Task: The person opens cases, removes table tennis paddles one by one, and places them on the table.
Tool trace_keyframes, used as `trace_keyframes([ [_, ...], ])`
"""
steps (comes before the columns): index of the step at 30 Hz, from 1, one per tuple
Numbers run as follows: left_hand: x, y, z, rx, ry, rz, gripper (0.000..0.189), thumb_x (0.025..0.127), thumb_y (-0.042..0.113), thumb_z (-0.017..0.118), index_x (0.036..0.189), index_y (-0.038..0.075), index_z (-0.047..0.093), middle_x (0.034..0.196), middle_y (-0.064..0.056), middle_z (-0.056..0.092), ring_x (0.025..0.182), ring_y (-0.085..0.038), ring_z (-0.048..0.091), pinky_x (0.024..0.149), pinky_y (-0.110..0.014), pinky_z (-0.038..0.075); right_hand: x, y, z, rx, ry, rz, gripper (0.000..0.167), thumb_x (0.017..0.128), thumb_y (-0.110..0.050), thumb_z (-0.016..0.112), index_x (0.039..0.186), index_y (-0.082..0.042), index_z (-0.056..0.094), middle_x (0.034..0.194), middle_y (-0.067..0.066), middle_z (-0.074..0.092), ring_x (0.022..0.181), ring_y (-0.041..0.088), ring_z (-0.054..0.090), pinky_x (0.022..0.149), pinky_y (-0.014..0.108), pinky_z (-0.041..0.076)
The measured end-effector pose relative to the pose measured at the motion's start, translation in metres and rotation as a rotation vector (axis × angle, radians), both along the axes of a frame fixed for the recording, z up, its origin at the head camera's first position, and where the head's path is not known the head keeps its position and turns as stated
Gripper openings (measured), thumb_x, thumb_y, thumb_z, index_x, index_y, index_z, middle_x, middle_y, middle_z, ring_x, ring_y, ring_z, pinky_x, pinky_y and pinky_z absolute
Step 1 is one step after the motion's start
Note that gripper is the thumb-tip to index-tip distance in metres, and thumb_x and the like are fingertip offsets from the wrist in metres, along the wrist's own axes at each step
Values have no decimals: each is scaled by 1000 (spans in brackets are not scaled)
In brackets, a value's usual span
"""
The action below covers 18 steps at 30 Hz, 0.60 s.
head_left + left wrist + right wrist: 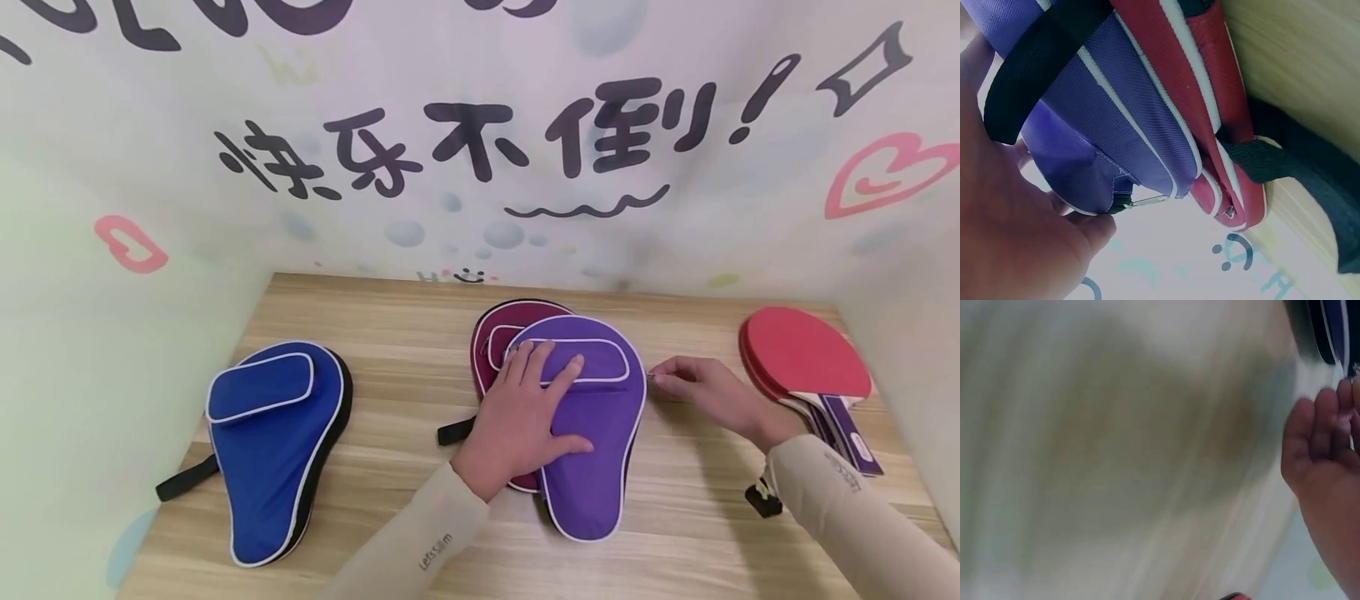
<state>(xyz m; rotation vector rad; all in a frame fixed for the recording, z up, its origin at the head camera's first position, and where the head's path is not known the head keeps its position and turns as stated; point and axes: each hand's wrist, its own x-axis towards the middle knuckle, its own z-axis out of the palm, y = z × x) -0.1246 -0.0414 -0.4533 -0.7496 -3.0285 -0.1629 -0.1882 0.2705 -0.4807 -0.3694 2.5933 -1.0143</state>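
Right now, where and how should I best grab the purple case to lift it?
Probably by its narrow end, coming from the near side, thumb and fingers across it: the purple case tapers toward you there and reaches past the red case beneath, while your left hand rests over the broad end.

From 7 o'clock the left arm [420,533] is extended, the left hand [521,417] laid palm down with fingers [537,360] spread toward 1 and thumb toward 3. From 4 o'clock the right arm [847,492] is stretched, the right hand [708,393] pointed toward 10, thumb and forefinger pinched together.
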Motion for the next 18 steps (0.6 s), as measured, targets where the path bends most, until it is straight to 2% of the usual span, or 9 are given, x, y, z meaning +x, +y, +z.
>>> trace_keyframes([
  [2,-2,-1,0,16,-7,2,102,81,87,53,163,33,24,166,-11,26,156,-33,24,128,-48,25,14,-2,-2,5,135,47,14,101,-22,65,105,-13,74,102,2,76,91,-6,62,79,19,53],
  [4,-2,-2,1,30,-15,0,102,81,86,54,163,33,24,166,-11,26,157,-34,23,129,-48,25,30,-7,-4,22,306,99,6,96,-12,70,99,-15,73,94,-3,75,87,-5,62,75,20,55],
  [7,-2,-2,1,37,-26,1,102,81,86,54,163,33,23,166,-11,25,157,-34,22,129,-48,23,56,-15,-7,-5,482,163,18,86,1,76,93,-15,72,88,-8,72,80,-5,61,68,17,53],
  [11,-2,-3,1,48,-34,7,102,81,85,55,163,34,22,167,-10,23,157,-33,20,129,-48,22,89,-29,-10,-82,581,229,25,79,5,79,93,-15,71,86,-11,68,76,-5,57,65,8,46],
  [15,-1,-3,-1,61,-31,8,101,81,84,56,163,34,23,167,-9,24,157,-33,21,130,-47,22,117,-41,-13,-94,660,272,10,89,-13,76,93,-20,70,86,-16,64,78,-6,55,68,7,44],
  [18,-2,-2,-2,66,-35,8,101,81,84,56,163,34,23,167,-9,24,157,-33,20,130,-47,22,138,-49,-14,-77,664,268,5,96,-25,71,92,-24,68,87,-19,62,79,-8,54,68,7,43],
])
